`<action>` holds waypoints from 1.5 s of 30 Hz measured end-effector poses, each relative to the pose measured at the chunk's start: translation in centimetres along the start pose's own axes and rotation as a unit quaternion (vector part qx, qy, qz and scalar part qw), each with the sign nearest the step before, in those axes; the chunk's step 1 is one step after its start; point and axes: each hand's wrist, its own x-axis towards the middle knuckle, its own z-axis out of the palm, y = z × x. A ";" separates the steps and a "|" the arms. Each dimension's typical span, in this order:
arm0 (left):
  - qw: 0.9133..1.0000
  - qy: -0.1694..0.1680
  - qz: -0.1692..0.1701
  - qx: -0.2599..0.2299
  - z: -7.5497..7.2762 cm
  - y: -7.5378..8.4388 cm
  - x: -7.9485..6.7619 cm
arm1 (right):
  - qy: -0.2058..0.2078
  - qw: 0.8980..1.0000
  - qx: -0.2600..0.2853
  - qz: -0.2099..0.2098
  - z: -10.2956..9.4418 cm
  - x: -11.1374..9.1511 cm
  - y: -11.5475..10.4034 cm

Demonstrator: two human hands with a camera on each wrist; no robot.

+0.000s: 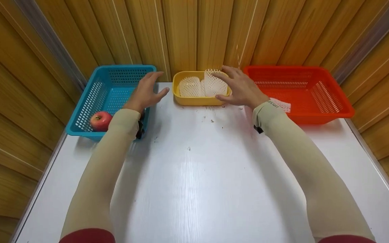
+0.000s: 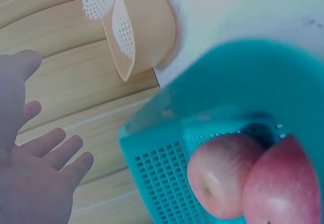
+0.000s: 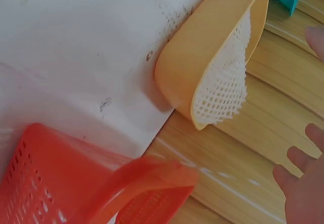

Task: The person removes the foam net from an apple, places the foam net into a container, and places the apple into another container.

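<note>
My left hand (image 1: pixel 146 91) hovers by the right rim of a blue plastic basket (image 1: pixel 83 134), fingers spread and loosely bent, holding nothing. Red apples lie in that basket: one (image 1: pixel 101 121) shows in the head view, and the left wrist view has two, a paler apple (image 2: pixel 225 176) against a redder one (image 2: pixel 286 188). Over the right end of a yellow container (image 1: pixel 198 101) hangs my right hand (image 1: pixel 240 86), its fingers parted around nothing. White foam fruit nets (image 1: pixel 190 87) stand in the container, the right-hand net (image 1: pixel 214 84) rising above its rim, close to the right fingertips.
At the right stands a red plastic basket (image 1: pixel 316 118) with a white foam net (image 1: pixel 282 104) inside, partly hidden by the right wrist. Wood-look panels (image 1: pixel 211 33) wall in the white table (image 1: pixel 194 175) at the back and sides.
</note>
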 end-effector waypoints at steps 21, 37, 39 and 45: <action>0.998 0.007 0.048 -0.035 4.0 4.2 0.5 | -0.058 0.991 0.053 0.105 -1.8 -2.6 4.5; 0.995 0.011 0.087 -0.055 7.4 6.9 1.2 | -0.114 0.975 0.101 0.161 -2.9 -4.0 6.9; 0.994 0.010 0.088 -0.063 8.0 7.1 1.2 | -0.117 0.974 0.104 0.166 -2.9 -4.1 7.2; 0.994 0.003 0.090 -0.059 9.3 7.7 1.3 | -0.125 0.973 0.104 0.165 -2.9 -4.3 8.0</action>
